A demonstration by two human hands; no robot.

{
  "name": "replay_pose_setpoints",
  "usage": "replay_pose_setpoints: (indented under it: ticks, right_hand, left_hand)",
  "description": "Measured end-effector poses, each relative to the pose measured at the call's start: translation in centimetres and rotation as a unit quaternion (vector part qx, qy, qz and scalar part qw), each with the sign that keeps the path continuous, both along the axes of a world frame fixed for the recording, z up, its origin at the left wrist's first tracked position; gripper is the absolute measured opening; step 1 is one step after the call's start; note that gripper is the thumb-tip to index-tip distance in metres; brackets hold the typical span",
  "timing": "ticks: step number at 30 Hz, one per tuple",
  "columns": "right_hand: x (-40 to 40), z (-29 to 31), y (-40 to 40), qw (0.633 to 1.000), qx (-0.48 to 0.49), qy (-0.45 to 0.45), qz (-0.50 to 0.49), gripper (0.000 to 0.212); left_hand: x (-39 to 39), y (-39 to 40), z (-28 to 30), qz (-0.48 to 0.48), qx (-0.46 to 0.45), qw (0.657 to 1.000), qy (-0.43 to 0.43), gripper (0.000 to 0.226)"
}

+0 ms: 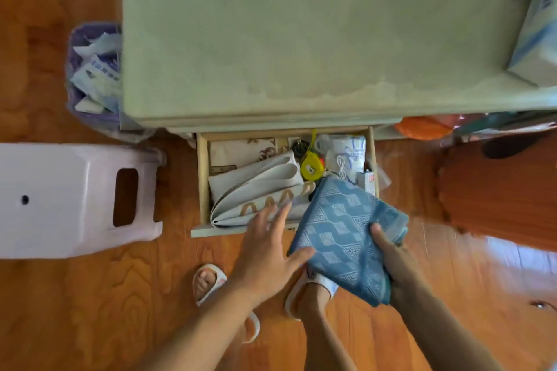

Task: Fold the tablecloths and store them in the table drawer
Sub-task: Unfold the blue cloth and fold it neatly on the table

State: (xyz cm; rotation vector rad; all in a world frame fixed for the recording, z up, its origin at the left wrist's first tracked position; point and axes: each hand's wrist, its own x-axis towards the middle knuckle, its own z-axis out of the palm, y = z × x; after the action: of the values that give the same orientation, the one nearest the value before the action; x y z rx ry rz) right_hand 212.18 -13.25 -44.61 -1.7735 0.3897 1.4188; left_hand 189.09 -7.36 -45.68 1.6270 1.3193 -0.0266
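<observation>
A folded blue patterned tablecloth (343, 235) hangs tilted over the front right corner of the open wooden drawer (202, 178). My right hand (391, 259) grips its right edge, thumb on top. My left hand (266, 245) is spread flat, fingers straight, thumb touching the blue cloth's left edge and fingertips reaching over a folded white tablecloth (256, 187) with gold arches that lies in the drawer's left half. The pale table top (301, 33) is above the drawer.
The drawer also holds a yellow tape measure (310, 167), a white bag (346, 150) and a small box. A white plastic stool (75, 199) stands left, a bin with papers (93, 75) beyond it. A tissue box (536, 39) sits at the table's right. My sandalled feet are below.
</observation>
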Motion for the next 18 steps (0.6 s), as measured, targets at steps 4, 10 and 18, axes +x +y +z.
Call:
replay_pose_setpoints:
  ticks: [4,10,18]
  right_hand:
    - [0.1,-4.7,2.5,0.989,0.076,-0.072,-0.103,0.056]
    - [-0.8,-10.5,6.6,0.966,0.105,-0.084,-0.219,0.033]
    - [-1.8,-11.6,6.7,0.988,-0.079,-0.128,-0.021,0.027]
  left_hand:
    - [-4.9,2.0,-6.7,-0.236,0.245,0.921,0.189,0.111]
    - [-6.0,8.3,-13.5,-0.335,0.281,0.863,0.253,0.066]
    - [-0.4,8.8,-17.0,-0.165,0.171,0.892,0.386,0.069]
